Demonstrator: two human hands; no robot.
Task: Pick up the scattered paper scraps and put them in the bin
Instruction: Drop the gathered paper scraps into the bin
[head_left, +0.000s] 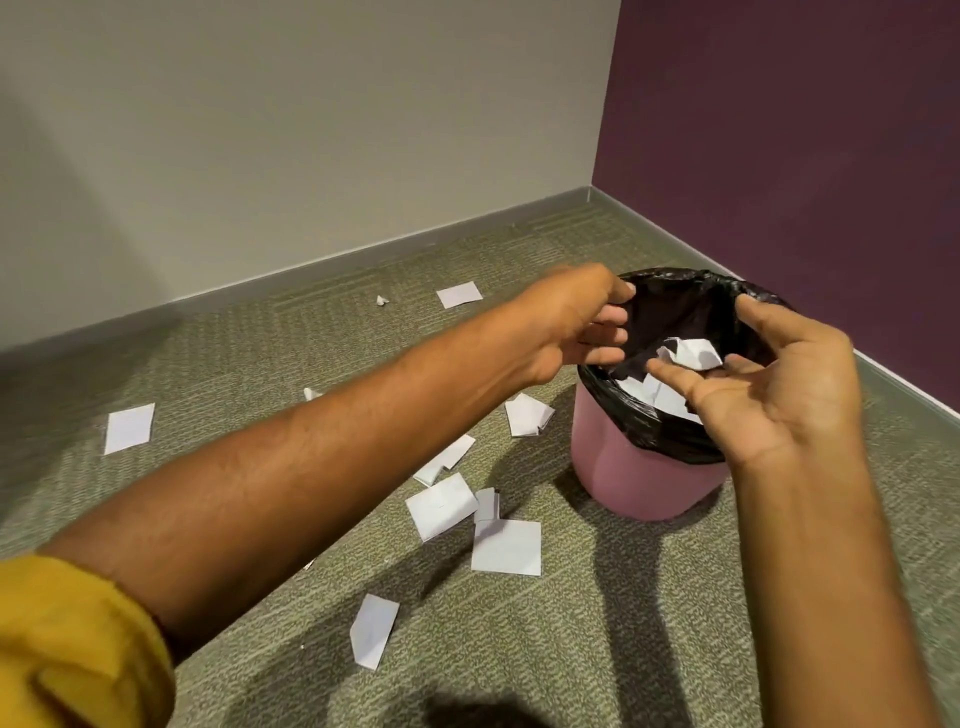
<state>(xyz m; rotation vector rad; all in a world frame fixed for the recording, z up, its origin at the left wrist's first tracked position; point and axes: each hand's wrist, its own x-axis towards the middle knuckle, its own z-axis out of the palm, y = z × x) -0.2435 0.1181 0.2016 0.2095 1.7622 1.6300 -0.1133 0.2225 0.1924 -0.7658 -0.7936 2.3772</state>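
A pink bin (639, 478) with a black liner (670, 306) stands on the carpet near the room's corner. White paper scraps (662, 397) lie inside it, and a crumpled piece (693, 353) sits just past my right fingertips. My right hand (784, 384) hovers over the bin's near rim, palm up, fingers spread, gripping nothing. My left hand (571, 322) is at the bin's left rim with loosely curled fingers and nothing in them. Several white scraps lie on the floor left of the bin, among them a square one (506, 545) and a folded one (441, 505).
More scraps lie farther off: one (373, 630) near me, one (129, 427) far left, one (460, 294) and a tiny crumpled bit (383, 300) by the grey wall. A purple wall (805, 156) runs close behind the bin. Green carpet surrounds it.
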